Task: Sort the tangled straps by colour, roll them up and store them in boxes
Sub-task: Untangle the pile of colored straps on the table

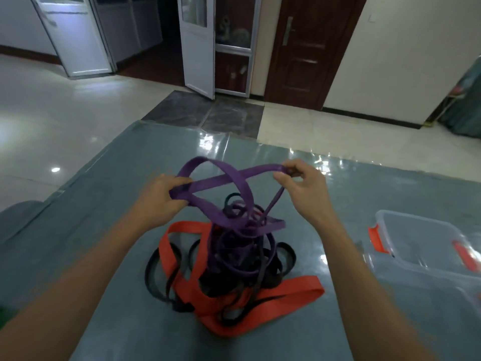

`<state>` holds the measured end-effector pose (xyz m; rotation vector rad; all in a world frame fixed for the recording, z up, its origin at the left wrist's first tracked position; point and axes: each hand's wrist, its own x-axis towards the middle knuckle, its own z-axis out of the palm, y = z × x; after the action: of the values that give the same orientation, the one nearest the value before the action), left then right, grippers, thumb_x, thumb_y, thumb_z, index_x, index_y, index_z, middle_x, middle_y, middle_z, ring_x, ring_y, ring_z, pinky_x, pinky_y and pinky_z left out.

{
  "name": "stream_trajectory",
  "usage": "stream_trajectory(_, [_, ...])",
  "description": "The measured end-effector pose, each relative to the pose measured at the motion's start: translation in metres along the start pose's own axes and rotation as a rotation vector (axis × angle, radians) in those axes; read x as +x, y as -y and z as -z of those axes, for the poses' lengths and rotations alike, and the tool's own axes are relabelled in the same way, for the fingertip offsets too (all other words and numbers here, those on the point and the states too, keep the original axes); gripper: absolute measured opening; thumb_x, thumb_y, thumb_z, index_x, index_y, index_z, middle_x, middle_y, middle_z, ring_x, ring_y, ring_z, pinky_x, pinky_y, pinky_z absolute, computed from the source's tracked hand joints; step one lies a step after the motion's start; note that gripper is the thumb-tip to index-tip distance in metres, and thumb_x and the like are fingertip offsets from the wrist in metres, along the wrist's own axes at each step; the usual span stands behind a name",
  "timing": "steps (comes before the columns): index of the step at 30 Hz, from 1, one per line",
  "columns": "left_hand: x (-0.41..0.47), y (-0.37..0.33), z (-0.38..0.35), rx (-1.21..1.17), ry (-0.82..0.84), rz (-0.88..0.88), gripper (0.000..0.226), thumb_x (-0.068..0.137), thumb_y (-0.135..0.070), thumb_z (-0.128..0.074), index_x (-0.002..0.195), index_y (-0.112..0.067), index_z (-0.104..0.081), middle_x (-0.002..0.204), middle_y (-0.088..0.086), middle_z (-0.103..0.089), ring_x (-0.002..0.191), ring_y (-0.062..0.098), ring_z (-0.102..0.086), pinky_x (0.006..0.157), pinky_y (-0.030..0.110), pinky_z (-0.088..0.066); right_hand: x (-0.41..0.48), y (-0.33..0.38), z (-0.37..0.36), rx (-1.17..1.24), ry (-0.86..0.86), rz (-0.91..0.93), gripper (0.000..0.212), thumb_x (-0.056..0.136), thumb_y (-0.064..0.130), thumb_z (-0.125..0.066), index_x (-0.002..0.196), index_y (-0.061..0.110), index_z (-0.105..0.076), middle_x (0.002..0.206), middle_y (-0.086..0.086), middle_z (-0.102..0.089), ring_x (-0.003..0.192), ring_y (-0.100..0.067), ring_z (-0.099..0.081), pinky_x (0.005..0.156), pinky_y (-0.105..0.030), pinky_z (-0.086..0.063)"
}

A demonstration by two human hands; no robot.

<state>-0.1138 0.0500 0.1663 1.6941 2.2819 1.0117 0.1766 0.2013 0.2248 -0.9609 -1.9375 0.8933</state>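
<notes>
A tangle of straps lies on the grey-blue table in front of me. A purple strap is lifted out of the pile in loops. My left hand grips it at the left. My right hand pinches another part of it at the right. Below, more purple loops hang down into the heap. An orange strap and black straps lie around the base of the pile on the table.
A clear plastic box with orange clips stands at the right edge of the table. Beyond the table's far edge lies a shiny tiled floor, with white doors and a dark wooden door behind.
</notes>
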Motion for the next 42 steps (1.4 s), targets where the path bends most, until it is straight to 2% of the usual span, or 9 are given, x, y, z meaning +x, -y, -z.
stream_trajectory(9, [-0.096, 0.066, -0.046, 0.106, 0.363, 0.161, 0.047, 0.066, -0.022, -0.064, 0.111, -0.016, -0.077, 0.099, 0.011, -0.077, 0.090, 0.032, -0.072, 0.074, 0.027, -0.045, -0.070, -0.083, -0.083, -0.147, 0.388, -0.216, 0.030, 0.080, 0.026, -0.083, 0.107, 0.016, -0.073, 0.102, 0.001, -0.071, 0.091, -0.015, -0.064, 0.084, -0.028, -0.051])
stream_trajectory(13, [-0.119, 0.087, -0.058, 0.163, 0.463, 0.226, 0.062, 0.067, -0.029, -0.061, 0.128, -0.022, -0.068, 0.121, 0.010, -0.070, 0.109, 0.032, -0.066, 0.090, 0.033, -0.049, -0.097, -0.111, -0.103, -0.250, 0.539, -0.211, 0.032, 0.083, 0.030, -0.081, 0.112, 0.020, -0.071, 0.104, 0.007, -0.067, 0.093, -0.007, -0.059, 0.088, -0.027, -0.051])
stream_trajectory(17, [-0.135, 0.095, -0.059, 0.218, 0.592, 0.199, 0.070, 0.068, -0.038, -0.065, 0.136, -0.023, -0.062, 0.151, 0.007, -0.048, 0.138, 0.029, -0.047, 0.115, 0.037, -0.035, -0.108, -0.127, -0.109, -0.260, 0.658, -0.211, 0.034, 0.084, 0.031, -0.080, 0.115, 0.021, -0.069, 0.119, 0.004, -0.066, 0.103, -0.011, -0.060, 0.098, -0.032, -0.050])
stream_trajectory(21, [-0.138, 0.091, -0.059, 0.039, 0.459, 0.238, 0.040, 0.066, -0.029, -0.060, 0.100, -0.012, -0.070, 0.121, 0.006, -0.066, 0.118, 0.028, -0.060, 0.099, 0.025, -0.041, -0.108, -0.136, -0.114, -0.213, 0.514, -0.224, 0.038, 0.089, 0.036, -0.074, 0.122, 0.019, -0.065, 0.125, 0.003, -0.061, 0.110, -0.014, -0.058, 0.096, -0.028, -0.046])
stream_trajectory(26, [-0.115, 0.082, -0.077, 0.023, 0.353, 0.213, 0.024, 0.081, -0.001, -0.066, 0.102, -0.012, -0.072, 0.114, 0.003, -0.071, 0.108, 0.026, -0.064, 0.095, 0.028, -0.045, -0.101, -0.142, -0.127, -0.199, 0.470, -0.413, 0.053, 0.096, 0.035, -0.066, 0.143, 0.016, -0.051, 0.137, -0.006, -0.059, 0.123, -0.025, -0.058, 0.102, -0.039, -0.049])
stream_trajectory(30, [-0.085, 0.061, -0.105, 0.007, 0.332, 0.157, 0.023, 0.088, -0.013, -0.066, 0.110, -0.014, -0.072, 0.108, 0.004, -0.073, 0.105, 0.028, -0.065, 0.094, 0.037, -0.049, -0.114, -0.144, -0.143, -0.226, 0.615, -0.352, 0.035, 0.097, 0.021, -0.062, 0.131, 0.016, -0.062, 0.124, -0.004, -0.066, 0.112, -0.024, -0.064, 0.093, -0.030, -0.052])
stream_trajectory(34, [-0.053, 0.039, -0.138, 0.047, 0.442, 0.224, 0.047, 0.094, -0.052, -0.054, 0.130, -0.022, -0.061, 0.126, 0.004, -0.069, 0.118, 0.027, -0.062, 0.097, 0.044, -0.050, -0.119, -0.147, -0.143, -0.245, 0.621, -0.259, 0.029, 0.096, 0.011, -0.060, 0.123, 0.014, -0.069, 0.130, 0.001, -0.064, 0.116, -0.017, -0.061, 0.097, -0.019, -0.045])
stream_trajectory(38, [-0.029, 0.023, -0.170, 0.130, 0.601, 0.313, 0.061, 0.089, -0.071, -0.049, 0.118, -0.018, -0.060, 0.114, 0.005, -0.069, 0.106, 0.030, -0.065, 0.088, 0.044, -0.052, -0.113, -0.152, -0.134, -0.246, 0.703, -0.184, 0.029, 0.095, 0.015, -0.062, 0.124, 0.015, -0.069, 0.130, 0.002, -0.066, 0.120, -0.012, -0.058, 0.101, -0.014, -0.039])
stream_trajectory(42, [-0.018, 0.018, -0.189, 0.304, 0.608, 0.274, 0.046, 0.086, -0.054, -0.059, 0.113, -0.017, -0.057, 0.112, 0.010, -0.066, 0.102, 0.032, -0.064, 0.077, 0.039, -0.048, -0.100, -0.162, -0.120, -0.311, 0.400, -0.168, 0.031, 0.096, 0.015, -0.061, 0.126, 0.013, -0.068, 0.130, -0.002, -0.066, 0.125, -0.020, -0.055, 0.109, -0.030, -0.042])
